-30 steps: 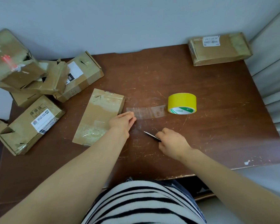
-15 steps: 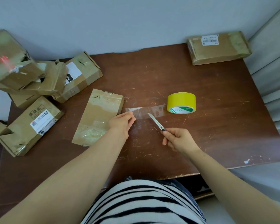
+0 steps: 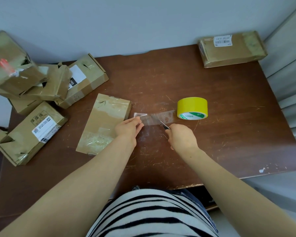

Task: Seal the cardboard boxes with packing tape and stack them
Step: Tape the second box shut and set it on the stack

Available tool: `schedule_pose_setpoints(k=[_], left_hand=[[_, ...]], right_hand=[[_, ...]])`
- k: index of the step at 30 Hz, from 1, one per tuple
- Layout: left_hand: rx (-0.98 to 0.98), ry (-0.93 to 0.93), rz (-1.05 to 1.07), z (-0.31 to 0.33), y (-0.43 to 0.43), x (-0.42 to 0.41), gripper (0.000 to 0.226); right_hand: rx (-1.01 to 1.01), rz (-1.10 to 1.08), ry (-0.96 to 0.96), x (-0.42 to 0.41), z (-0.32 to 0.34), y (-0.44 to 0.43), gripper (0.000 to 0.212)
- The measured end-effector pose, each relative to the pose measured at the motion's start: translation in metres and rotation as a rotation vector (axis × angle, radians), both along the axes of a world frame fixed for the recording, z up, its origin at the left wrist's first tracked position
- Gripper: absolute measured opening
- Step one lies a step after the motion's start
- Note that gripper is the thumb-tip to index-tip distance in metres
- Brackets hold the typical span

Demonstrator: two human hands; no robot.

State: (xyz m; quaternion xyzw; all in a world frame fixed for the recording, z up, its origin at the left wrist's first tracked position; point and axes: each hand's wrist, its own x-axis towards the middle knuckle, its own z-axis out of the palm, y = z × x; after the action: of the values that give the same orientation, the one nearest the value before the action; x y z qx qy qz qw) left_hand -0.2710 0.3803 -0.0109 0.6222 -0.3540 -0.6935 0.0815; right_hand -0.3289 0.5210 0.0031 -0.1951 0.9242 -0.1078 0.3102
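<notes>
Pinches tape strip (image 3: 150, 118), frame centre, with left hand (image 3: 126, 130); grips knife (image 3: 165, 126) in right hand (image 3: 182, 138), now moved up onto strip.

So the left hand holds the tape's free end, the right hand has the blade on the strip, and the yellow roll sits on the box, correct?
Not quite. In the head view the yellow roll stands on the table, apart from the box. The left hand does hold the free end of the strip, and the right hand has the blade on it.
</notes>
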Motion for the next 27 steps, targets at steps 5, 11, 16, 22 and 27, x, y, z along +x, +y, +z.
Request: schedule_pose_setpoints(k=[5,11,16,22,27], left_hand=[[-0.046,0.0,-0.011,0.002,0.001,-0.002,0.01],[-0.13,0.017,-0.019,0.013,-0.013,-0.007,0.004],[-0.17,0.099,-0.212,0.03,-0.021,-0.001,0.004],[-0.07,0.159,-0.299,0.045,-0.035,0.024,0.006],[-0.038,0.185,-0.297,0.051,-0.045,0.045,0.008]], right_hand=[[0.114,0.142,0.148,0.011,0.004,-0.002,0.017],[0.061,0.155,0.021,0.046,-0.01,0.039,0.026],[-0.085,0.044,-0.008,0.05,-0.029,0.044,0.04],[-0.458,-0.228,-0.017,0.028,-0.002,0.007,0.037],[-0.764,-0.595,-0.573,0.024,0.024,-0.044,0.02]])
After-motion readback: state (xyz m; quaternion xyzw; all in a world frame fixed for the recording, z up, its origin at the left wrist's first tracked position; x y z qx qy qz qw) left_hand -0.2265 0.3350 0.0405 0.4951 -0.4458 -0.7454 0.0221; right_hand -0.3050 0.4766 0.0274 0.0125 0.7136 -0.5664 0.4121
